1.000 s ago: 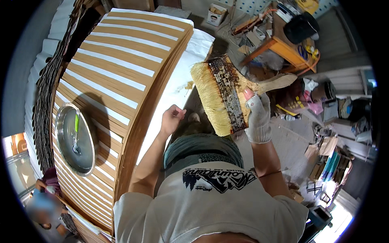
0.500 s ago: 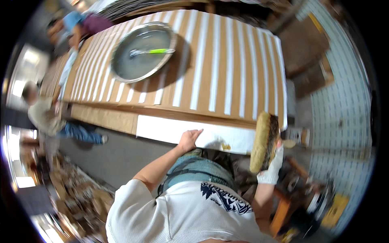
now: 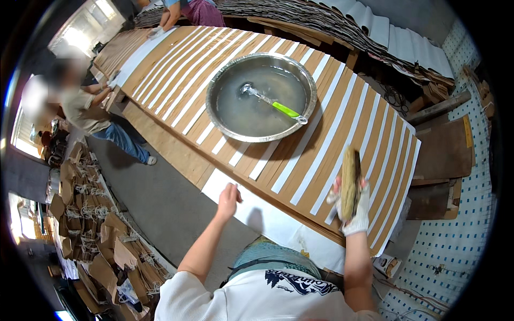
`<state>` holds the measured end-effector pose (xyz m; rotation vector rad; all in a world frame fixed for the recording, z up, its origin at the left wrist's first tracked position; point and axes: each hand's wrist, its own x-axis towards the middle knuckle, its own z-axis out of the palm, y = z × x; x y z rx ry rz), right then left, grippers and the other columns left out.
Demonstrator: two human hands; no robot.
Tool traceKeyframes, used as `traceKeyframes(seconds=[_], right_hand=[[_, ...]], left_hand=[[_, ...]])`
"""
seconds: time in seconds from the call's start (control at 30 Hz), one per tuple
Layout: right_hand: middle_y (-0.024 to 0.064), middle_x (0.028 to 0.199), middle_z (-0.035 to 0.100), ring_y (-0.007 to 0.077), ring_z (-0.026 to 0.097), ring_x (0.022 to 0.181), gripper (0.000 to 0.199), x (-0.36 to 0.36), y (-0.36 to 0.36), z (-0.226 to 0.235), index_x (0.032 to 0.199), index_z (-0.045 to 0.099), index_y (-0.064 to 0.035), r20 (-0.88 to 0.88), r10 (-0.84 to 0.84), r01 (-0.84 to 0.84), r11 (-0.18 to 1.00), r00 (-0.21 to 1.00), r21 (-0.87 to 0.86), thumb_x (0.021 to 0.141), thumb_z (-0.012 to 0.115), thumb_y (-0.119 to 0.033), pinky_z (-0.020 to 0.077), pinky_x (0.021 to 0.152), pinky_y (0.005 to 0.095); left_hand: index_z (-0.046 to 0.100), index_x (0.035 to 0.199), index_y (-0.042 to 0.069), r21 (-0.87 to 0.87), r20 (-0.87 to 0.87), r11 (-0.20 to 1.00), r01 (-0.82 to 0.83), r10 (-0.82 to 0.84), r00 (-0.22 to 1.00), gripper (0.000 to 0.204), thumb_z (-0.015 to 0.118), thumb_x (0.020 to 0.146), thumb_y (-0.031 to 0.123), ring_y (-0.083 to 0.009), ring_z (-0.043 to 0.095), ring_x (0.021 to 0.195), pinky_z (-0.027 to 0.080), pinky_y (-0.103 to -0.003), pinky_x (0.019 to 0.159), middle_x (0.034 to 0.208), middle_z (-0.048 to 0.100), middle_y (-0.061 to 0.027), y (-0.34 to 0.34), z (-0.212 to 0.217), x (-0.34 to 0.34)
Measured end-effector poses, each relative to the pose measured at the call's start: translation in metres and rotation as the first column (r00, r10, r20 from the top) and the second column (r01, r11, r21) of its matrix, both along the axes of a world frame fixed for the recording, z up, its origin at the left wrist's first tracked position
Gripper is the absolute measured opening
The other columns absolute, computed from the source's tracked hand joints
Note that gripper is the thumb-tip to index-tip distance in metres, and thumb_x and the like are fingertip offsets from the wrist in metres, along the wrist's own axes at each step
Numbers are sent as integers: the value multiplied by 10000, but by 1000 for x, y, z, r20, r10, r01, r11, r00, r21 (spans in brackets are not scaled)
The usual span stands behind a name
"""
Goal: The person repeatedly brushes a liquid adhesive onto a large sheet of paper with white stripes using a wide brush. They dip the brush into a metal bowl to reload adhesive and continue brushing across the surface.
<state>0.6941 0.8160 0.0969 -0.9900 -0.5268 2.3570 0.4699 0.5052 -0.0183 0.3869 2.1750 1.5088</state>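
My right hand [image 3: 362, 213], in a white glove with bare fingertips, grips a wide brush [image 3: 348, 182] upright over the right part of the striped sheets. The brush has a pale yellowish side and a dark side. My left hand [image 3: 229, 200] is bare, its fingers curled with nothing in them, above the near edge of the table by a white sheet [image 3: 257, 208]. Brown sheets with white edges [image 3: 321, 160] lie overlapped in a long row. On them stands a round metal basin [image 3: 213, 115] of cloudy liquid, a green-handled ladle [image 3: 286, 110] resting in it.
At the far left a person [image 3: 93, 109] stands by the table; another person [image 3: 184, 13] leans in at the far end. Stacked sheets [image 3: 375, 37] fill a rack behind. Cardboard bundles [image 3: 101, 230] lie on the left floor; brown boards [image 3: 444, 150] stand at right.
The brush in my right hand has moved from beyond the table's near edge to over the striped sheets. My left hand has left the white sheet's edge and curled. The view has turned.
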Motion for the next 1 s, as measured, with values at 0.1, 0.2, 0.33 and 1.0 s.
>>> traceKeyframes(seconds=[0.1,0.2,0.33,1.0], right_hand=[[134,1313,580,287,641,1078,578,-69,54,-7,1369,475,-59,-85,-47,44,999,995,-30,978,474,-484,512,959,450],[131,1379,534,304,628,1117,547,-129,93,1,1416,418,-90,-31,-65,65,998,997,20,1011,412,-457,463,1022,474],[124,1380,525,296,673,1030,452,-195,108,41,1422,414,-182,206,14,-32,996,978,84,1045,352,-423,582,845,436],[215,1614,162,354,166,1483,602,-248,127,-20,1397,523,-268,81,-20,26,996,997,-82,871,578,-555,217,1139,557]], left_hand=[[527,932,38,201,23,968,-151,149,989,249,437,1052,236,-130,565,609,500,-282,572,762,601,-60,30,12,-71],[546,1074,42,229,87,912,-340,329,940,275,440,1055,295,-111,560,626,466,-265,530,772,587,-44,59,24,-153],[571,1158,36,109,129,922,-371,357,925,585,325,1033,552,-126,590,693,492,-302,579,812,602,-49,78,35,-253],[518,833,115,298,81,866,-401,396,915,508,450,991,593,-128,458,736,404,-290,697,759,461,15,128,96,-306]])
